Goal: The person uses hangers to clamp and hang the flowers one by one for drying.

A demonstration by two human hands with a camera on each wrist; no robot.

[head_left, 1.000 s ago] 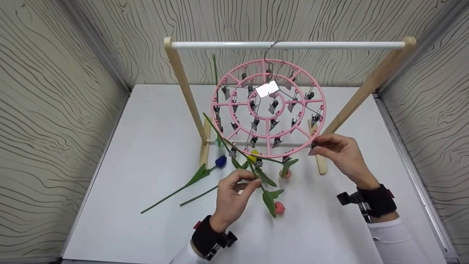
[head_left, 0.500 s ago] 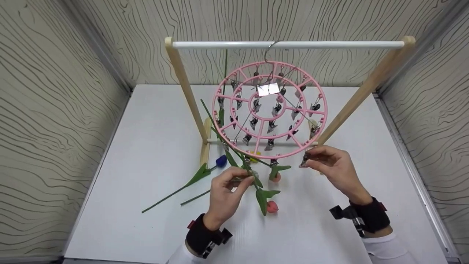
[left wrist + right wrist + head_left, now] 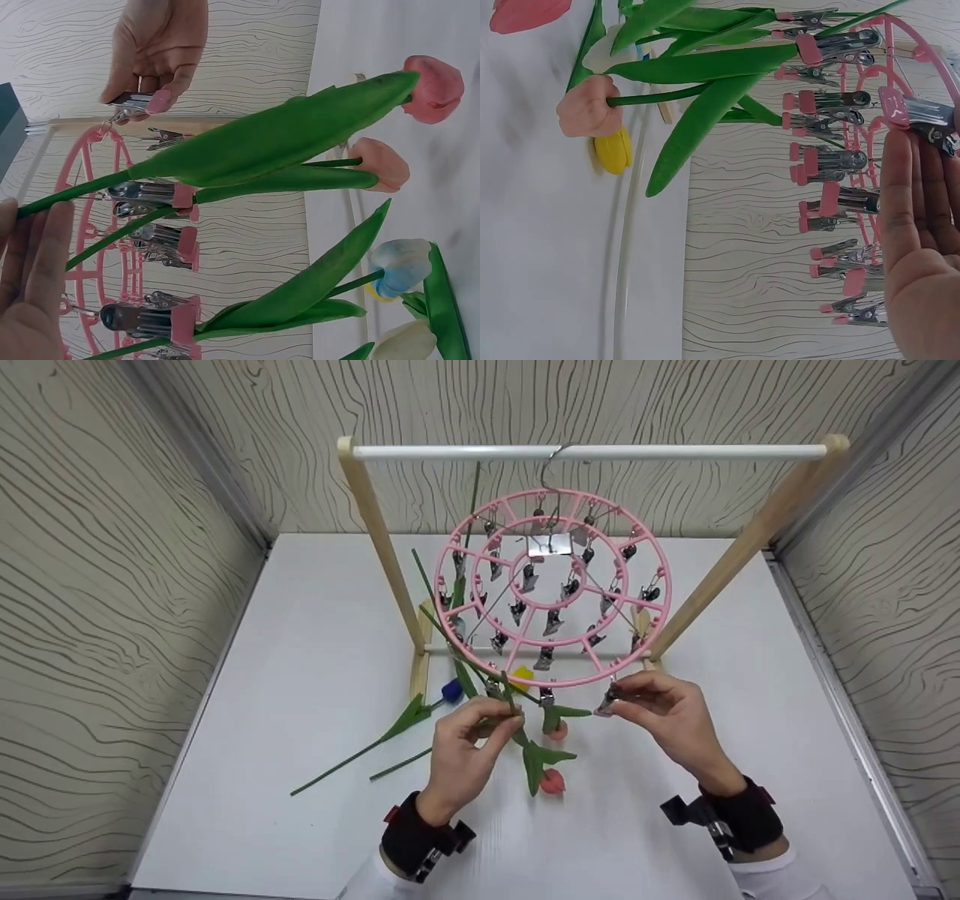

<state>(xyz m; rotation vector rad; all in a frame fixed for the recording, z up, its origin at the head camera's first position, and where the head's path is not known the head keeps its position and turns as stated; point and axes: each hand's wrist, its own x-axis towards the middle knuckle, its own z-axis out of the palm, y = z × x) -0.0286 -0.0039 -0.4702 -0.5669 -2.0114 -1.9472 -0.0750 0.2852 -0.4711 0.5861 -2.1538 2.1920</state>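
Left wrist view, left hand (image 3: 34,304) edge-cropped, white tulip (image 3: 405,343) cut off

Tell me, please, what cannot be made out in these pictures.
Head view: part of the lying green stem, hidden behind the left hand.
Left wrist view: the rest of that hand, cut off by the left edge.
Right wrist view: part of the coral tulip, cut off by the top edge.

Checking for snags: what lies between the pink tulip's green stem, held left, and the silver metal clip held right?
In the head view, a green-leaved peach tulip hanging from another silver clip.
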